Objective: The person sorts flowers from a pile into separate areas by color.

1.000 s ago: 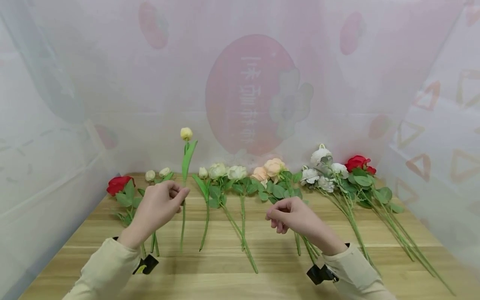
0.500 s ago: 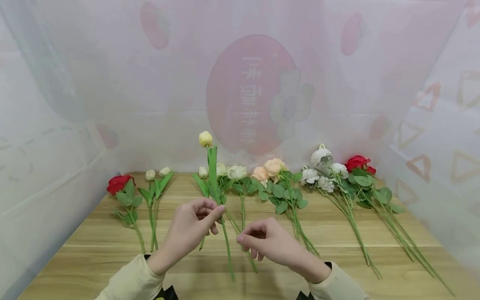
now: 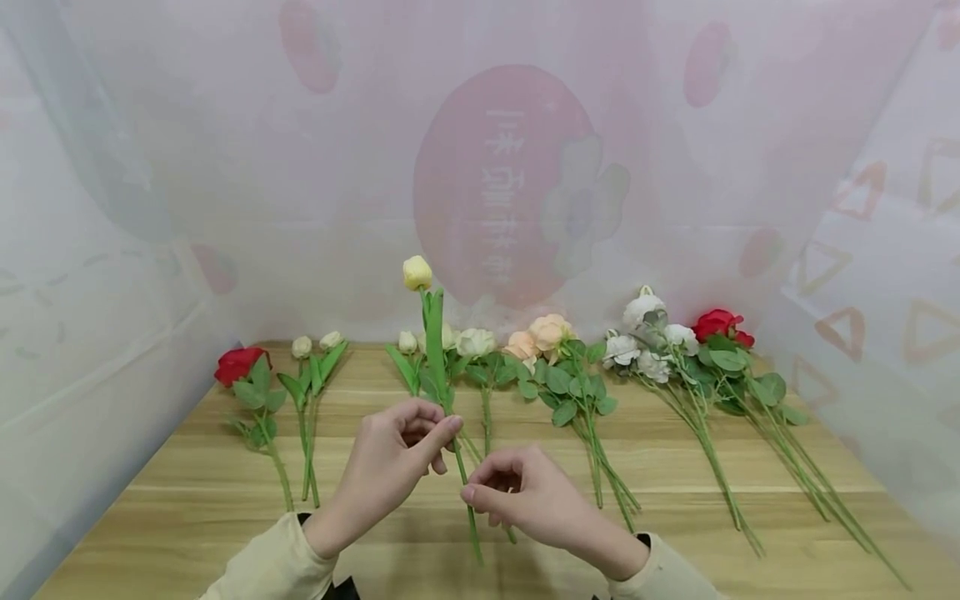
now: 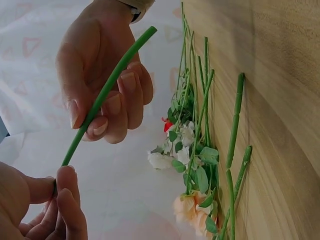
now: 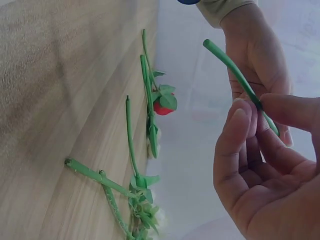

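Note:
A pale yellow tulip (image 3: 435, 342) stands nearly upright above the middle of the table in the head view, its bloom and long green leaf at the top. My left hand (image 3: 390, 467) pinches its stem just under the leaf, between thumb and fingers. Lower on that stem, my right hand (image 3: 536, 504) pinches it with thumb and forefinger, the other fingers curled. Both wrist views show the bare stem (image 4: 107, 90) running between the two hands, with its cut end (image 5: 212, 47) sticking out free.
On the wooden table (image 3: 375, 575) flowers lie in a row: a red rose (image 3: 240, 367), two cream tulips (image 3: 302, 347), greenish-white flowers (image 3: 475, 342), peach roses (image 3: 551, 332), white flowers (image 3: 643, 308) and red roses (image 3: 717, 325). A printed curtain (image 3: 337, 167) hangs behind.
My left hand has carried the tulip to the right, toward the middle. My right hand has moved left from above the peach roses' stems and now pinches the tulip's stem.

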`<state>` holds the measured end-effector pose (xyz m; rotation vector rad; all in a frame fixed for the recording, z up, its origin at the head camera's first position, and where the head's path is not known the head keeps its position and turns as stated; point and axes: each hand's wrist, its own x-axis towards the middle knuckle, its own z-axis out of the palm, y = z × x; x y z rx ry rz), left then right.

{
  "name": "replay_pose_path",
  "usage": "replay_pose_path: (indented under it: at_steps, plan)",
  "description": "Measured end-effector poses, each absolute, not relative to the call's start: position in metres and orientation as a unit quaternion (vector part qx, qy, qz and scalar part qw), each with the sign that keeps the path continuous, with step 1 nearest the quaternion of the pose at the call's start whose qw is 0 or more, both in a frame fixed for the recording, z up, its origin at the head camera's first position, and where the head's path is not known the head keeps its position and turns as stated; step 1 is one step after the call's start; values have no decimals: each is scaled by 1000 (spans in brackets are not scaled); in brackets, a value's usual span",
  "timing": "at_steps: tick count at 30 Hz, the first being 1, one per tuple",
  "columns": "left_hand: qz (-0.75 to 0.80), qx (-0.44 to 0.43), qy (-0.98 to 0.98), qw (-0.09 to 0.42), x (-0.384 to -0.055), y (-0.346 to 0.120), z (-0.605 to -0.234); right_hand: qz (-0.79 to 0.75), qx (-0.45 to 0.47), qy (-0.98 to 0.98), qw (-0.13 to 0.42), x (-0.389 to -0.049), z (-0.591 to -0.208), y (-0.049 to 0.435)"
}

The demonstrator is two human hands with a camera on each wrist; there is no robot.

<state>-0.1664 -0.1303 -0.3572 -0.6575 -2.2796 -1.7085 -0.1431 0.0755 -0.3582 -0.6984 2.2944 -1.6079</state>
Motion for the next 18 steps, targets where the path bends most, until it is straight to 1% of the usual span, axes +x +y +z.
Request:
replay_pose_path:
  at_steps: [9,14,18]
  plan:
    - [-573,-238,-777,107,-166,-132,-355,-553,-240,790,114,-142,-358,75]
    - [-562,-245,-784,103,-167,-133,-354,-538,-257,798,88,-142,-359,74]
    - [-549,-257,-791,81,-168,-138,-354,-532,-270,800,60,-141,-362,73]
